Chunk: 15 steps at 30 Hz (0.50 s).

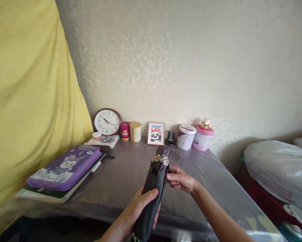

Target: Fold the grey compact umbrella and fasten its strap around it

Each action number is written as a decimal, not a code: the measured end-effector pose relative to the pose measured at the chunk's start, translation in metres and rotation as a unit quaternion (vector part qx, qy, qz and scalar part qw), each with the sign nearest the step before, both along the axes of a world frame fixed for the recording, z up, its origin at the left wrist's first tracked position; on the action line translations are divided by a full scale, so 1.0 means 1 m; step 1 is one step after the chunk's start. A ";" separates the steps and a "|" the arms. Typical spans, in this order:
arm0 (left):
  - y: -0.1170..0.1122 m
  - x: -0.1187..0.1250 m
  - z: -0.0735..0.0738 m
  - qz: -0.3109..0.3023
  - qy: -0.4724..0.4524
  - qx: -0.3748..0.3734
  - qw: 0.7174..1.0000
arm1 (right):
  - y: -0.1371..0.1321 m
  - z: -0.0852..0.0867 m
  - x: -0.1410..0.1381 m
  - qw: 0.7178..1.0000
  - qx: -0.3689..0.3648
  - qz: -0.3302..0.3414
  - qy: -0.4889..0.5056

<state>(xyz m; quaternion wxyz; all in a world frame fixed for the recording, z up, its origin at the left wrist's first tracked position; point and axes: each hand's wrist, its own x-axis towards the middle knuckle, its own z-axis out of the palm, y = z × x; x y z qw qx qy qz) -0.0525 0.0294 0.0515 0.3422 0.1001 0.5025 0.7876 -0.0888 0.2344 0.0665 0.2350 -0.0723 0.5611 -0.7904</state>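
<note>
A black folded umbrella (pixel 154 188) is held at a slant above the front of the table, its upper end leaning away to the right. My left hand (pixel 142 205) is wrapped round its lower half, thumb across the front. Near the top, a black-and-white patterned band (pixel 160 159) circles the umbrella. My right hand (pixel 180 179) pinches at the umbrella's right edge, just below that band. Whether its fingertips grip fabric or a strap is hard to make out. The umbrella's lowest end runs to the bottom of the view.
A grey-covered table (pixel 203 188) spans the middle. At left lie a purple case (pixel 65 166) and a white marker (pixel 96 166). Along the wall stand a clock (pixel 107 121), a yellow can (pixel 135 132), a picture frame (pixel 156 133), a white tub (pixel 186 137) and a pink tub (pixel 203 138).
</note>
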 end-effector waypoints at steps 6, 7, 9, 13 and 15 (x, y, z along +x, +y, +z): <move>-0.002 -0.002 0.000 -0.030 0.022 0.001 0.999 | 0.011 -0.009 -0.003 1.000 0.025 0.010 0.014; -0.002 -0.002 0.000 -0.032 0.023 0.001 0.999 | 0.012 -0.010 -0.003 0.999 0.037 0.009 0.021; -0.003 -0.003 0.000 -0.025 0.025 -0.003 0.999 | 0.015 -0.011 -0.004 0.998 0.054 0.003 0.033; -0.005 -0.004 0.000 0.019 0.036 -0.010 0.999 | 0.019 -0.011 -0.007 0.993 0.099 -0.035 0.053; -0.005 -0.005 -0.002 0.044 0.045 -0.008 0.998 | 0.020 -0.011 -0.008 0.988 0.136 -0.045 0.064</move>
